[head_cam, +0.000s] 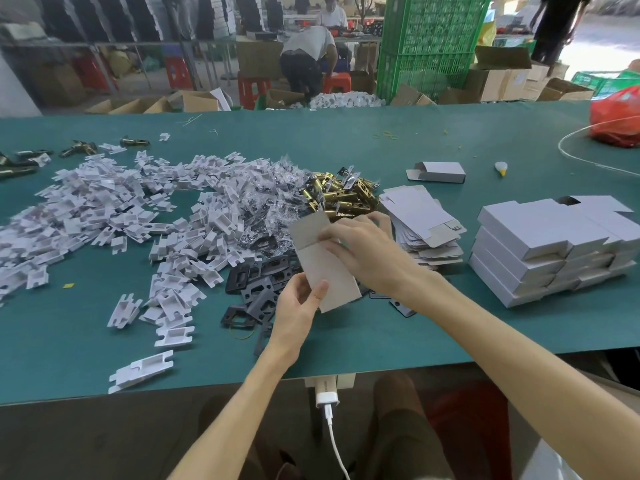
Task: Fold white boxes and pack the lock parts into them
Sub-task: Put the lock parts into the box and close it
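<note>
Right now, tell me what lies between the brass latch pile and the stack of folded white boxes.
In the head view, a stack of flat box blanks lies there, beside the brass latch pile, with bare green table before the folded boxes.

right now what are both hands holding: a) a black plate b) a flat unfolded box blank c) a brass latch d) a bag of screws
b: the left hand grips the lower end of the flat box blank and the right hand pinches it near the upper flap, above the black plates.
</note>
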### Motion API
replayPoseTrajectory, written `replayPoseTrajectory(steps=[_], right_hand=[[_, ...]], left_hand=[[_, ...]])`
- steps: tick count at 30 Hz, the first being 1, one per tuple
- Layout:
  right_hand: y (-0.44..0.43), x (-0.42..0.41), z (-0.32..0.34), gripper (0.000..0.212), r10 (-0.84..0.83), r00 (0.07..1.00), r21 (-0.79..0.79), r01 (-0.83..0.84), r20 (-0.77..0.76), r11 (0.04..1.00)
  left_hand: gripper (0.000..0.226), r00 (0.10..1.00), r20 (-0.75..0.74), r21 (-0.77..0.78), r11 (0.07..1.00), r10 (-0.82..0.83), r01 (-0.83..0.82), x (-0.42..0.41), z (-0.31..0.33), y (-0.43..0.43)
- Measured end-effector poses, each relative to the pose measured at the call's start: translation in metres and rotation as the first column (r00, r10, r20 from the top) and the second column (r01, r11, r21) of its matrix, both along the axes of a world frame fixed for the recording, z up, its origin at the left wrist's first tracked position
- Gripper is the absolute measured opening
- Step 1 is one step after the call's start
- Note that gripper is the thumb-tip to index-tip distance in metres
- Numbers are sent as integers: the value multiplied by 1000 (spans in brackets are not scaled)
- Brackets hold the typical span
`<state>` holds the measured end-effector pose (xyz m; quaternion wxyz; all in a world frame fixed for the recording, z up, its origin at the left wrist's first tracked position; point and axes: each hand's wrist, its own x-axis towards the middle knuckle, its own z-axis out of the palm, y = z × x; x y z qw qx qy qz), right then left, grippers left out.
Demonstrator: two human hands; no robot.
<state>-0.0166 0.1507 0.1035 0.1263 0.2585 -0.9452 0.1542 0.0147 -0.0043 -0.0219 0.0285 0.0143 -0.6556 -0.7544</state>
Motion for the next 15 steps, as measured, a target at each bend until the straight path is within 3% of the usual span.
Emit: replayPoseTrajectory(steps=[3, 6, 10, 15], right_hand=[[9, 1, 0, 31, -9, 999, -222, -2, -52, 975], [26, -8, -6, 30, -89, 996, -280, 93, 29, 956], [53, -20, -29, 31, -199, 964, -168, 229, 177, 959], [62, -16, -68, 45, -135, 936, -51, 160, 326, 986]], left_hand=[[43, 999, 18, 133, 991, 28, -30, 0, 1, 0], [33, 997, 25, 179, 981, 73, -76, -1, 2, -1], [40, 998, 6, 161, 985, 67, -67, -1, 2, -1], [36, 996, 23, 162, 983, 84, -87, -3, 2, 0]])
